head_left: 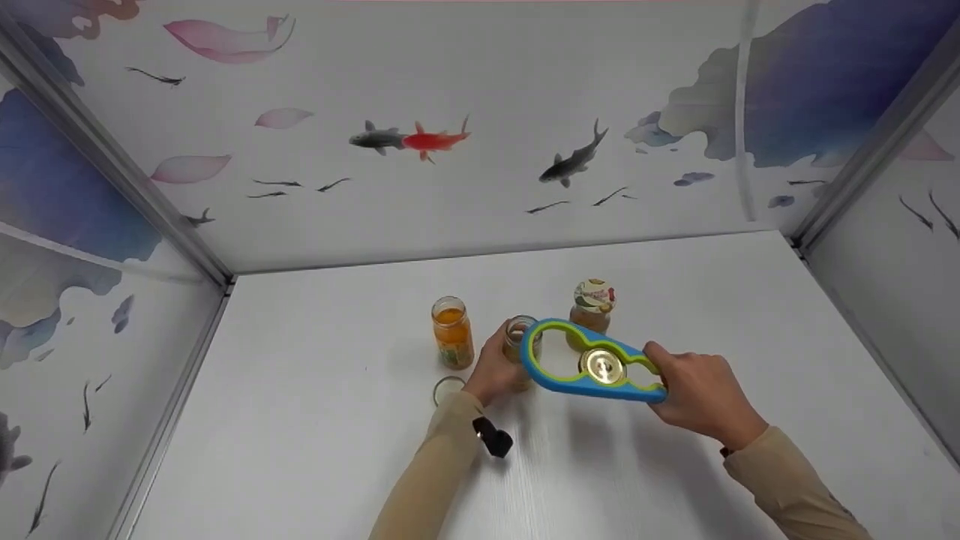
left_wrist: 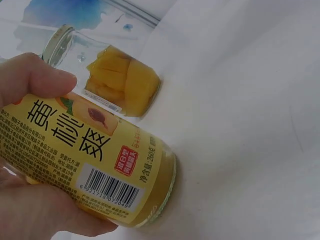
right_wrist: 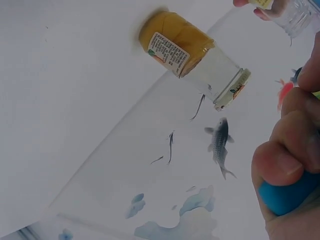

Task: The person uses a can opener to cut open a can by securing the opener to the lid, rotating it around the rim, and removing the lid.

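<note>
From my station I see the left hand (head_left: 495, 371) curled around a yellow-labelled jar (left_wrist: 100, 150), thumb and fingers on opposite sides, the open mouth showing above the grip. My right-hand view shows the right hand (head_left: 697, 394) with fingers closed round the end of a blue-and-green opener (head_left: 559, 386); a metal lid (head_left: 604, 366) sits within its middle opening. An uncapped jar of orange fruit (head_left: 454, 334) stands left of the gripped jar; a capped jar (head_left: 595, 295) stands beyond the opener.
</note>
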